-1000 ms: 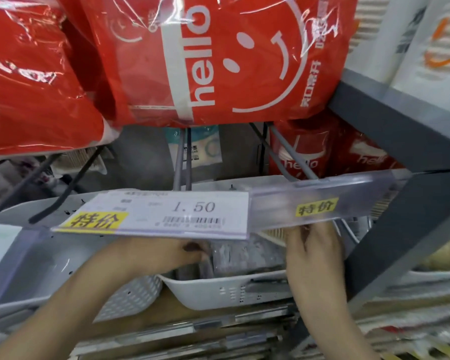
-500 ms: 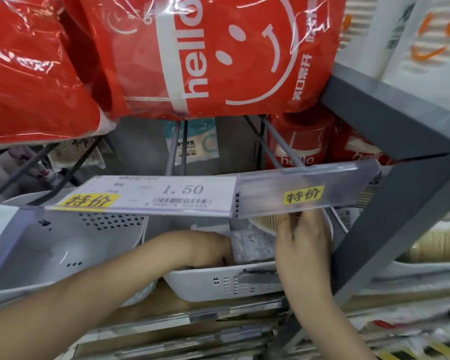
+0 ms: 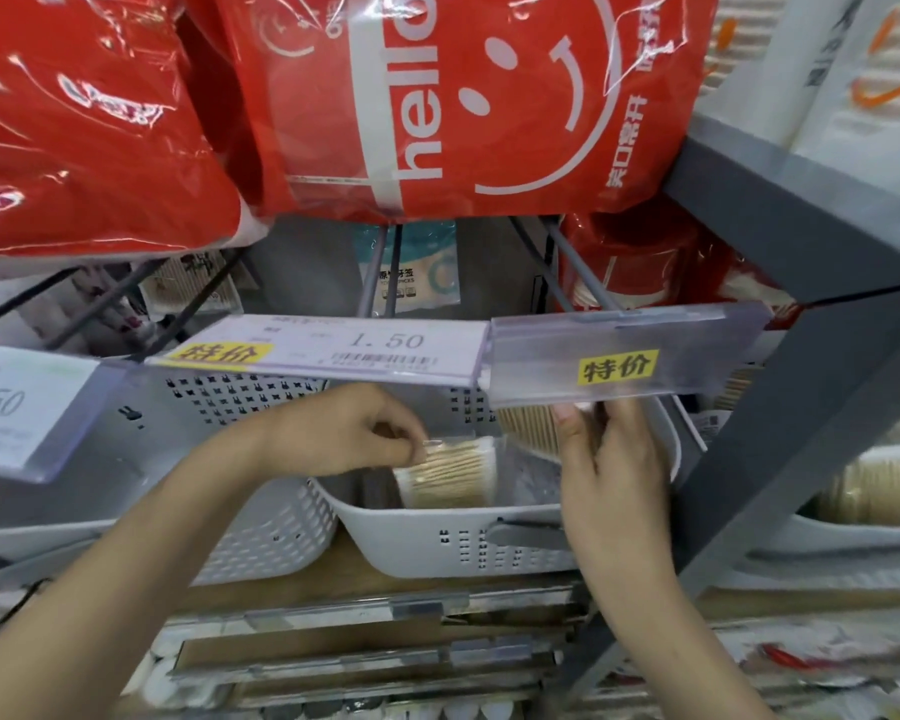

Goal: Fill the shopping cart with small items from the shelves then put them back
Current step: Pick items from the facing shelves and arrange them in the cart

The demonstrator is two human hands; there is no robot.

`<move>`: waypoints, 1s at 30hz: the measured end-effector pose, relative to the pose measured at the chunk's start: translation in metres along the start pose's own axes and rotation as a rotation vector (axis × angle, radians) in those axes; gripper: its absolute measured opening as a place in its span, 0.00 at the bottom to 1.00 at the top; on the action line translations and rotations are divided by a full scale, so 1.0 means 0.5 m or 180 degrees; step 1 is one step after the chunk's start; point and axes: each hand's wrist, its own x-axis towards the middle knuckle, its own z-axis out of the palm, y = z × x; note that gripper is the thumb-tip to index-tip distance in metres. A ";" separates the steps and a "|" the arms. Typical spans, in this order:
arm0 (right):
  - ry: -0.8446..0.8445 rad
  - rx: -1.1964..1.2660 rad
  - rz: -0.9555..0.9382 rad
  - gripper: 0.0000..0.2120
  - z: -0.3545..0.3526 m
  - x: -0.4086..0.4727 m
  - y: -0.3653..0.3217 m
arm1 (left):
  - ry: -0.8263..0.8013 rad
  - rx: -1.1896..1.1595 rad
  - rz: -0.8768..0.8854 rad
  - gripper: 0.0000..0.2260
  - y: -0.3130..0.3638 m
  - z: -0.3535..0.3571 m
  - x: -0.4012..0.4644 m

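Store shelf hung with red bags (image 3: 437, 101). Left hand (image 3: 344, 433) pinching clear toothpick packet (image 3: 450, 472) over white basket (image 3: 453, 543). Right hand (image 3: 609, 459) at clear price strip (image 3: 619, 356), fingers hidden; grip unclear.

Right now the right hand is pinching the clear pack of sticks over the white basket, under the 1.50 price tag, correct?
Not quite: the head view shows the left hand pinching the pack of sticks over the white basket, under the 1.50 price tag. The right hand is beside it.
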 end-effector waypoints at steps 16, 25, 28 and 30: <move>-0.0284 0.0445 -0.1124 0.11 -0.018 -0.019 0.006 | 0.3139 -0.1807 0.0091 0.12 0.029 0.100 -0.147; -0.0186 0.1107 -0.2382 0.12 0.025 -0.046 -0.036 | 0.4799 -0.2530 -0.0570 0.17 0.069 0.199 -0.244; -0.0375 0.1375 -0.2128 0.12 0.048 -0.080 -0.059 | 0.5202 -0.2907 -0.0910 0.16 0.067 0.236 -0.282; -0.0603 0.1557 -0.1488 0.09 0.067 -0.115 -0.087 | 0.5468 -0.3154 -0.1119 0.16 0.061 0.260 -0.314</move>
